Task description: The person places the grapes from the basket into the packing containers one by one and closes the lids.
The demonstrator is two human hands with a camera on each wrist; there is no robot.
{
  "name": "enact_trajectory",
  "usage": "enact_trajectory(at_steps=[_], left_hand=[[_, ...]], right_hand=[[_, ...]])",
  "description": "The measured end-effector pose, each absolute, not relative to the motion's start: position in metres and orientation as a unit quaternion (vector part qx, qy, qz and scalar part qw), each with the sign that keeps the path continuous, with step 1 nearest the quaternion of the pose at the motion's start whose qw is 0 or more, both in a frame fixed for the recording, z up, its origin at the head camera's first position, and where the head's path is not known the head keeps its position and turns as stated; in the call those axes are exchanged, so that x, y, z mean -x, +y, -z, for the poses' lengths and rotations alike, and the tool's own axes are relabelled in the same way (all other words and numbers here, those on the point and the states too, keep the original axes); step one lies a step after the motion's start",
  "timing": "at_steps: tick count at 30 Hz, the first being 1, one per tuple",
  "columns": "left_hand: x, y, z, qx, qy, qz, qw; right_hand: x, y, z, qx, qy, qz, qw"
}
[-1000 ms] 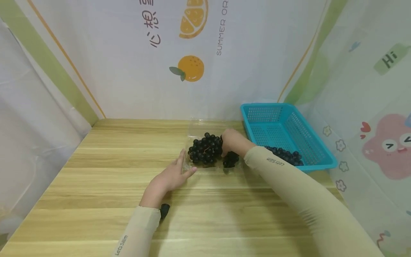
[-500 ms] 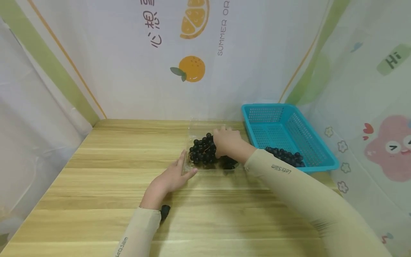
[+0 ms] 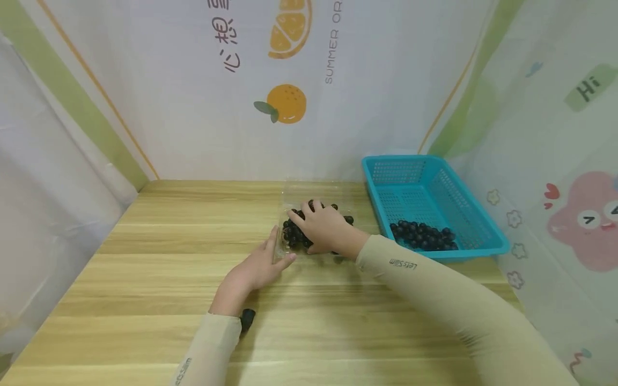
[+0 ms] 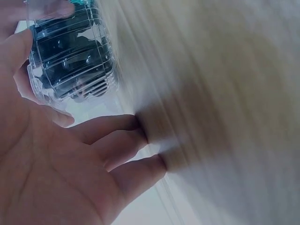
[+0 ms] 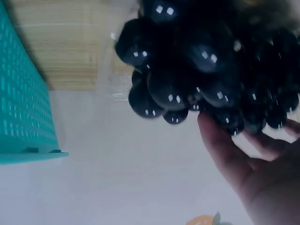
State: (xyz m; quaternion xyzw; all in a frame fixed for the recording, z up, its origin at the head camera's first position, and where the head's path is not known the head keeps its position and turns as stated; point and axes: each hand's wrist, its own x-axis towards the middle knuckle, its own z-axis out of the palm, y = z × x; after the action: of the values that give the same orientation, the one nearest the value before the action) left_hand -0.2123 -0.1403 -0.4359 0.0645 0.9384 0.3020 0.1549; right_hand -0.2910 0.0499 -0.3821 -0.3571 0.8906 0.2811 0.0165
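A clear plastic clamshell box (image 4: 77,61) with its lid (image 3: 316,192) raised at the back holds dark grapes (image 3: 292,235). Over their top, my right hand (image 3: 324,228) lies with fingers spread, touching the grapes. In the right wrist view, its fingers (image 5: 225,150) reach against a dark bunch (image 5: 173,61). My left hand (image 3: 256,267) stays at the box's near left corner, fingers extended. Seen from the left wrist, several fingertips of that hand (image 4: 51,154) meet the wooden table, while the thumb side lies by the box wall.
A blue plastic basket (image 3: 436,203) stands right of the box, with more dark grapes (image 3: 422,236) at its near end. The wooden table (image 3: 159,268) backs onto a printed white curtain (image 3: 193,123). A black object (image 3: 248,319) shows at the left wrist.
My right hand has moved left from the box's right end across the grapes, and its fingers have spread over them. The left hand has stayed in place.
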Motion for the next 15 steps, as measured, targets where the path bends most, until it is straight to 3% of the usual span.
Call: enact_trajectory(at_steps=[4,15], left_hand=[[0.211,-0.142,0.436,-0.067,0.939,-0.301,0.15],[0.211,-0.141,0.436,-0.067,0.939,-0.298,0.156]], right_hand=[[0.295,0.046,0.391,0.361,0.881,-0.306,-0.014],[0.311,0.042,0.392,0.323,0.923,-0.208,-0.007]])
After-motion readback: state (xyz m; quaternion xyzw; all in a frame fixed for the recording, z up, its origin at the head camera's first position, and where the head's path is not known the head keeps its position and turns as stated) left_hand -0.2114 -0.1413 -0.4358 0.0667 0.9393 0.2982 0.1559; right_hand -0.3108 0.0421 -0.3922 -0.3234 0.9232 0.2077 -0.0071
